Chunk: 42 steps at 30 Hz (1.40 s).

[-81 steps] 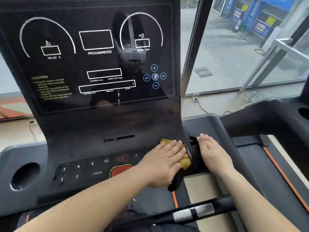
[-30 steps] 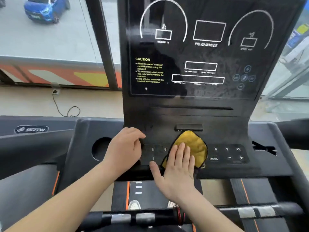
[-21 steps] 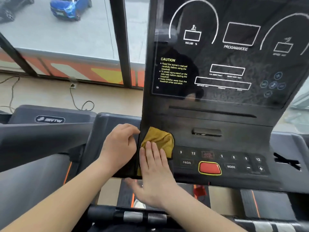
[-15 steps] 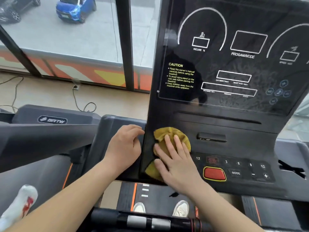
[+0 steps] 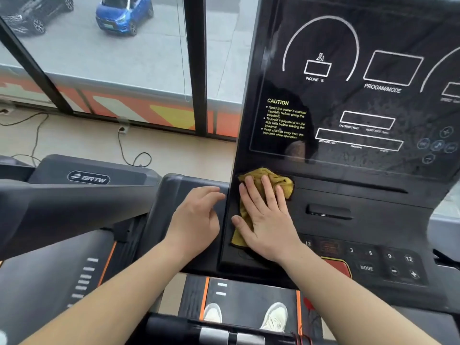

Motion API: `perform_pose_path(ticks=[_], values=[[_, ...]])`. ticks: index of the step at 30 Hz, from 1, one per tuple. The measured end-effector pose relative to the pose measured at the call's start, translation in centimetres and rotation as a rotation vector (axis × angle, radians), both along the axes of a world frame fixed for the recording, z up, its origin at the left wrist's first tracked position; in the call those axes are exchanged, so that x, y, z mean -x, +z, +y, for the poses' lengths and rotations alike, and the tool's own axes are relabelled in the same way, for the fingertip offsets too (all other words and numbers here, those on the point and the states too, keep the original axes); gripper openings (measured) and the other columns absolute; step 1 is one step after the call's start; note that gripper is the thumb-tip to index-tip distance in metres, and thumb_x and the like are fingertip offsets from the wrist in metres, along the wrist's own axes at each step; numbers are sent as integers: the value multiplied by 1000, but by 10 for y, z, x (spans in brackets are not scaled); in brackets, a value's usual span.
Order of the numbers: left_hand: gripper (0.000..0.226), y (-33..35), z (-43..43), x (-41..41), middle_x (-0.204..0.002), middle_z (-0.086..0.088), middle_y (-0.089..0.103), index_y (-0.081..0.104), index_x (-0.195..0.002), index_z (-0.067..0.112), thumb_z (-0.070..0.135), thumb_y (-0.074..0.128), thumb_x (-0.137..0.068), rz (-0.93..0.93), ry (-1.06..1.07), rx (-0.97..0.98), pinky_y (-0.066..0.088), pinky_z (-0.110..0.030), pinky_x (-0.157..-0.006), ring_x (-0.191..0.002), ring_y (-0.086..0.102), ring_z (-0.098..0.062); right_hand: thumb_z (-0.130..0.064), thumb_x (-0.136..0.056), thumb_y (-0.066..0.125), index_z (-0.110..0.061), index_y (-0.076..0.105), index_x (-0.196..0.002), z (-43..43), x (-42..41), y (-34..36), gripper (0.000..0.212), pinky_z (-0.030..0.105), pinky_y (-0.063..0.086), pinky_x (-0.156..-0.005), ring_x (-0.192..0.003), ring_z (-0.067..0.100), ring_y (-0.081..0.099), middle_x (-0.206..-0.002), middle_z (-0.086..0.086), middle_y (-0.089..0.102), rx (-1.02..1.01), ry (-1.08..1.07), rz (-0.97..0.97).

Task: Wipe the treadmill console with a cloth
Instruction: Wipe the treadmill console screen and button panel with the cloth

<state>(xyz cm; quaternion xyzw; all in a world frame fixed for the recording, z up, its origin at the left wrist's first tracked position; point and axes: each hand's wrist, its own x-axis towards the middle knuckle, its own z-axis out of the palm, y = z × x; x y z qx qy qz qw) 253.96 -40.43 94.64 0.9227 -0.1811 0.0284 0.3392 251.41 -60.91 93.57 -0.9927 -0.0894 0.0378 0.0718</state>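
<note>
Moved higher up the console (image 5: 348,210), the right hand (image 5: 263,217) presses the yellow cloth (image 5: 283,183) flat, fingers spread; left hand (image 5: 196,217) rests, loosely curled. Screen probably remains.

Big window (image 5: 139,58) w/ dark frames, beige floor (image 5: 174,150) (daylight).

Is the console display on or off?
Off: the console display is dark, its boxes blank, showing only printed outlines and labels.
</note>
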Motion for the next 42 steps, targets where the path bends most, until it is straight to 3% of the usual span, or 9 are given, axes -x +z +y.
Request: perform_pose_path(ticks=[6,9,11,14,18,21,25,34,42], values=[[45,-10,2,10,-144,-2,58,69,-126,13,-5,59,-87,35,9,-20,37,-23,-109,-135,49,-18,-64,-98,25,-35,28,-159,13,36,6,67,40,1,-128,-155,1,-9,-168,-19,7,-268,150,222],[47,-9,-7,25,-147,-2,55,65,-133,14,-2,61,-88,-6,-23,2,36,-22,-112,-138,48,-17,-47,-103,46,-34,61,-140,-3,22,41,42,34,18,-128,-149,-5,25,-159,-19,39,-766,-46,423],[48,-11,-24,39,-152,-3,52,61,-140,13,8,59,-92,-63,-128,-22,36,-29,-119,-144,43,-18,-30,-105,52,-26,73,-126,-15,15,65,30,33,40,-118,-133,-5,51,-140,-16,62,-979,-244,229],[60,-13,-60,55,-170,-3,11,25,-161,17,41,31,-107,18,-287,-286,13,-41,-128,-158,3,-20,-24,-103,53,-21,70,-130,-30,14,79,31,30,45,-113,-130,-1,55,-131,-13,67,-687,-300,-261],[68,-14,-79,34,-166,5,-28,-16,-160,22,57,5,-105,106,-269,-495,-14,-42,-126,-150,-32,-14,-13,-97,60,-15,67,-134,-49,22,70,37,29,39,-118,-143,7,45,-144,-3,60,-418,-192,-335],[67,-4,-73,-10,-167,5,-26,-14,-161,22,54,10,-106,-97,-234,-548,-16,-43,-125,-151,-33,-13,-12,-95,63,-15,65,-136,-61,23,69,41,33,38,-119,-147,9,39,-151,-2,54,-364,-127,-337],[68,33,-89,-63,-172,-7,-1,8,-163,12,42,28,-106,-330,-102,-472,6,-50,-127,-158,-7,-23,-11,-95,64,-14,63,-138,-77,15,73,44,39,39,-118,-150,12,36,-154,0,50,-381,-151,-373],[59,3,-62,-45,-171,5,11,13,-163,24,39,29,-108,-333,-336,-534,5,-47,-127,-158,-2,-13,-9,-92,64,-14,70,-127,-105,46,51,36,39,44,-113,-143,12,47,-144,-3,60,-528,-261,-396],[57,73,-134,-81,-170,4,18,26,-161,21,37,29,-107,-428,-455,-486,8,-46,-128,-158,7,-14,-6,-94,59,-16,72,-123,-134,61,48,33,50,54,-99,-139,9,50,-136,-6,64,-691,-361,-431]])
